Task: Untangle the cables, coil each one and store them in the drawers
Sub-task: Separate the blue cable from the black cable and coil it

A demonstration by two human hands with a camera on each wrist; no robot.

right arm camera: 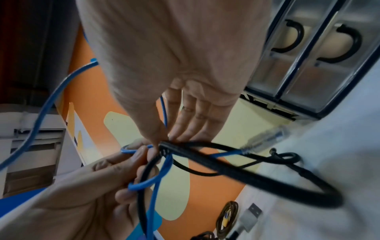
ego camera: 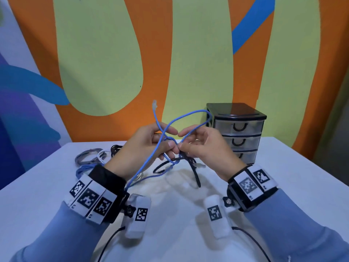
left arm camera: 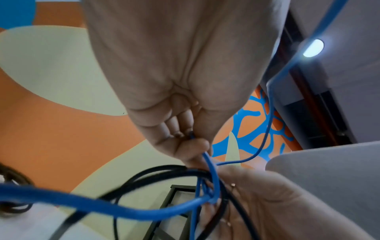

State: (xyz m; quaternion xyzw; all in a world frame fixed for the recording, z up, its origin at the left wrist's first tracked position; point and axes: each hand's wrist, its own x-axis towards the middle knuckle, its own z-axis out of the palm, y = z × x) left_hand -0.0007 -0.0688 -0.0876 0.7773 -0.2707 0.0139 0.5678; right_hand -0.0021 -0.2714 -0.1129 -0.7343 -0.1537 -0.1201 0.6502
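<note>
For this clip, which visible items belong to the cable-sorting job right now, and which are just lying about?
In the job:
- blue cable, pinched by left hand and right hand
- black cable, knotted with it
- drawer unit, drawers closed

Lying about for now:
- grey coiled cable on the table
- USB plug, far side

White table with a drawer unit and loose cables

The white table [ego camera: 283, 186] carries a black-framed drawer unit [ego camera: 238, 129] with three clear drawers, standing just beyond the right hand [ego camera: 204, 148]. Beyond the left hand [ego camera: 143, 148] lie a grey coiled cable [ego camera: 86, 157], a white cable [ego camera: 102, 155] and a black bundle [ego camera: 115, 148], close together; a blue coil [ego camera: 83, 172] lies just beside the left wrist. Under the hands, part of a black cable [ego camera: 195, 176] rests on the tabletop.
</note>
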